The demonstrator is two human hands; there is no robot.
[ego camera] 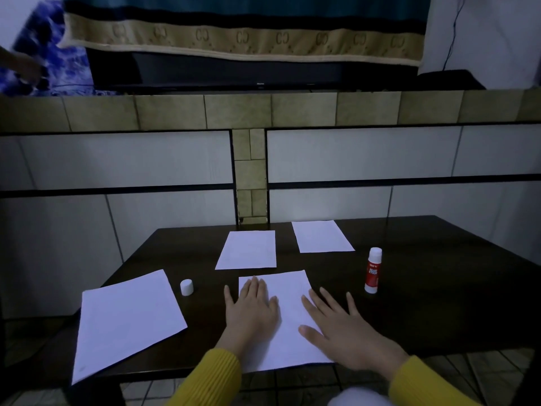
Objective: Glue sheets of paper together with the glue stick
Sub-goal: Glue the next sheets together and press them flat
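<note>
Head view: both hands lie flat, fingers straight and spread, on the white rectangular paper sheet [285, 320] at the near edge of the dark wooden table [439, 303]. The left hand [251, 310] presses its left part; the right hand [341, 326] covers its right edge, some fingers reaching onto bare wood. Neither grips anything. The pose suggests pressing a glued pair flat, though whether a second sheet lies beneath cannot be told. The red-and-white glue stick [373, 270] stands upright toward the right side, long axis vertical, open tip up, apart from the hands. Its small white cap [186, 287] rests left of the pressed sheet. A larger white sheet [126, 320] overhangs the near-left corner; two further white sheets [247, 249] [322, 236] lie toward the far edge, presumably awaiting gluing.
</note>
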